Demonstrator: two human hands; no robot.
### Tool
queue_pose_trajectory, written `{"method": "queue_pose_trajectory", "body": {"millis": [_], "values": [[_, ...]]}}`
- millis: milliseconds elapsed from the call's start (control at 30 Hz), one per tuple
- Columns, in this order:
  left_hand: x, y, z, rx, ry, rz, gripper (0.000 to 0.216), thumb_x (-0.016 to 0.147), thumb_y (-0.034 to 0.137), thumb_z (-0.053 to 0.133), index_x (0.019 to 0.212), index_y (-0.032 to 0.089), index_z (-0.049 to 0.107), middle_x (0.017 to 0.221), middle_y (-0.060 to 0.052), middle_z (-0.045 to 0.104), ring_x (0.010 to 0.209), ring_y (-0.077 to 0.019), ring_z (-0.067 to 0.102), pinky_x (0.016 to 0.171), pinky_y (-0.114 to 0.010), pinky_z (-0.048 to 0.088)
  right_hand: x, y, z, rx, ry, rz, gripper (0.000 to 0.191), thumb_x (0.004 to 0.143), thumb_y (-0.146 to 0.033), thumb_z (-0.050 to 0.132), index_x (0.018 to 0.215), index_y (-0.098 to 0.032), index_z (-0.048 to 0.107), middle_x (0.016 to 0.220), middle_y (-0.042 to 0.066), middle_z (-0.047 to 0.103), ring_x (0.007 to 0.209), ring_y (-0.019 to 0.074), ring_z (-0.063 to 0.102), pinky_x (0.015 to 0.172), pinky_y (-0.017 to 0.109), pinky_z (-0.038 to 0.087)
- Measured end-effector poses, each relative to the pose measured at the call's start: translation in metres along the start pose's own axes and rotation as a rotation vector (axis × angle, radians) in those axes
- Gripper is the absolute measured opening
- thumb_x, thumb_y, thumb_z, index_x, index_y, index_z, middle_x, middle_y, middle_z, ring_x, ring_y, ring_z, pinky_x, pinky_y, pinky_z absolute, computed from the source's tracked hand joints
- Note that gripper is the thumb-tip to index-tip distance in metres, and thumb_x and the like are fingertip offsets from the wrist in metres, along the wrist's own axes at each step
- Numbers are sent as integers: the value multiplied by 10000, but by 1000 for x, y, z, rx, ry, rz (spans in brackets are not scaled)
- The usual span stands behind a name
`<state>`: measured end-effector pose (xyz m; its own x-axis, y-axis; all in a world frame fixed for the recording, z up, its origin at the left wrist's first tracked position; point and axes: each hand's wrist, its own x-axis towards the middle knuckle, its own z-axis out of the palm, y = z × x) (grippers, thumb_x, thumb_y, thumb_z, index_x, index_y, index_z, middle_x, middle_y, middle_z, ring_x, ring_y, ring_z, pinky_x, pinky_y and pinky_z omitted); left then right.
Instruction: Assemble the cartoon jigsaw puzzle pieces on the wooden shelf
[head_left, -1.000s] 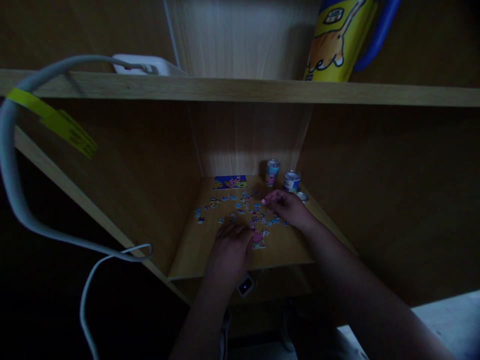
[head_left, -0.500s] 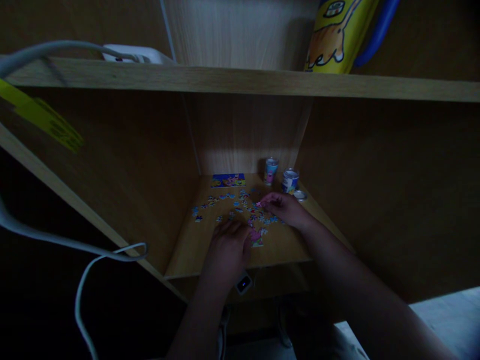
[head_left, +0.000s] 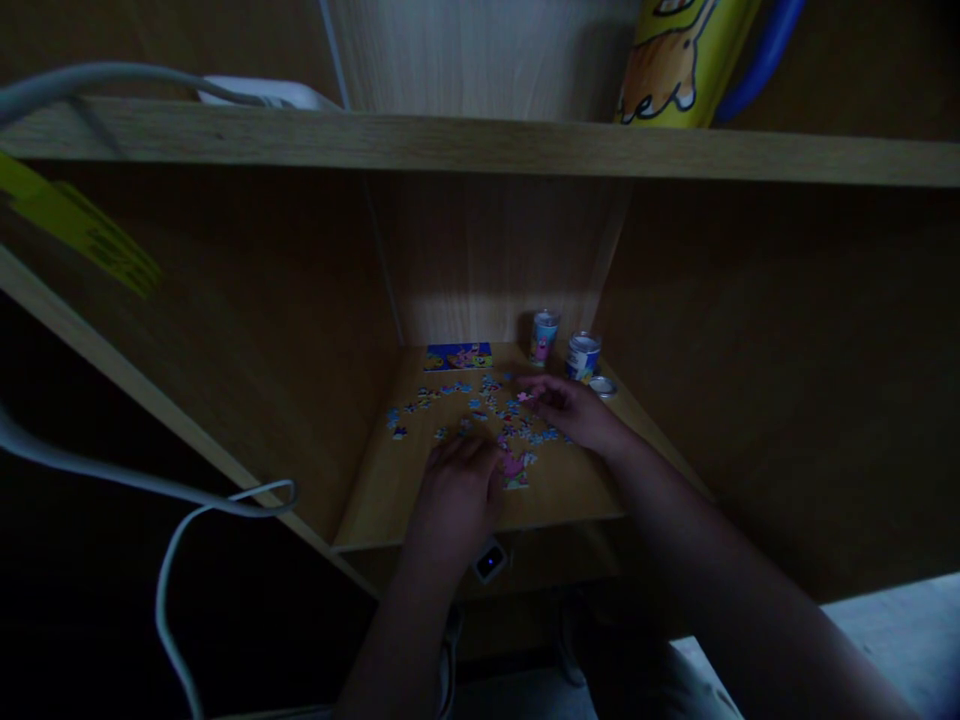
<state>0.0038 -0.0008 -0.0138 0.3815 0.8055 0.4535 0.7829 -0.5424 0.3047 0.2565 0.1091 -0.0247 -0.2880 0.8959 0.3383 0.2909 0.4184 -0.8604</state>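
Observation:
My right hand pinches a small pink jigsaw piece between thumb and fingers, just above the shelf board. Below it lie several loose jigsaw pieces, mostly blue and multicoloured. My left hand rests palm down on the board, its fingers loosely bent and apart, fingertips partly hidden. Beside its thumb is a joined pink section of jigsaw, with a green lower edge. I cannot tell whether the thumb touches it.
A picture card lies at the back. Two printed tins stand back right, near a round lid. Overhead, an upper shelf carries a yellow mug. A white cable hangs at left.
My right hand has lifted slightly away from the loose pieces, still pinching the pink jigsaw piece, which shows more fully. My left hand stays in place. The view has tilted a little.

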Motion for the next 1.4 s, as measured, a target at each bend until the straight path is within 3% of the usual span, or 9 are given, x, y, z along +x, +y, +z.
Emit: {"method": "queue_pose_trajectory", "body": {"millis": [167,300,633,733,800,1000,1200,1400], "values": [[1,1,0,24,0,-63,212,995,32,658,976,231,731,1067,-65,812,1040,-293,745,1023,-492,555,-1,-4,-3,14,-23,-18,277,987,-442,782,1178,-245,822,1204,66,839,1106,246,762,1004,402,607],[2,2,-1,50,4,-126,208,1014,49,645,967,228,740,1070,-71,818,1050,-304,746,1016,-494,553,0,-1,-2,50,-52,5,284,943,-481,839,1062,-227,799,1051,61,833,980,229,751,905,371,607],[4,1,-3,6,84,-183,219,996,26,664,1032,219,761,1038,-74,827,1038,-323,770,978,-490,592,1,-8,11,129,-180,95,508,871,-691,904,1036,-222,802,978,63,854,850,209,765,780,331,589],[4,-4,1,-84,135,-185,156,1026,108,746,1137,216,765,1107,-77,841,1059,-320,776,998,-496,608,9,-16,20,131,-240,102,535,841,-699,935,1024,-217,796,953,58,855,855,211,772,778,325,595],[3,-7,4,-136,169,-193,233,1022,150,800,1240,220,764,1150,-78,845,1083,-312,785,1011,-492,618,18,-19,27,136,-284,104,541,817,-691,961,1011,-216,787,922,46,848,847,207,771,774,320,595],[2,-13,8,-146,216,-205,321,995,106,807,1291,224,772,1143,-81,849,1091,-303,793,1003,-475,641,42,-17,47,183,-387,113,582,764,-698,991,983,-211,759,876,33,832,782,184,750,726,296,572],[2,-13,9,-125,243,-245,321,985,81,775,1273,222,784,1107,-82,846,1043,-300,794,967,-470,652,39,-15,39,226,-385,94,535,820,-658,968,1024,-213,752,913,26,837,798,170,745,745,284,549],[3,-14,9,-115,212,-191,382,991,101,772,1352,226,769,1200,-100,857,1120,-322,804,1010,-480,655,35,-18,38,276,-421,87,540,814,-670,972,1016,-224,744,931,22,843,810,171,758,745,282,561]]}}
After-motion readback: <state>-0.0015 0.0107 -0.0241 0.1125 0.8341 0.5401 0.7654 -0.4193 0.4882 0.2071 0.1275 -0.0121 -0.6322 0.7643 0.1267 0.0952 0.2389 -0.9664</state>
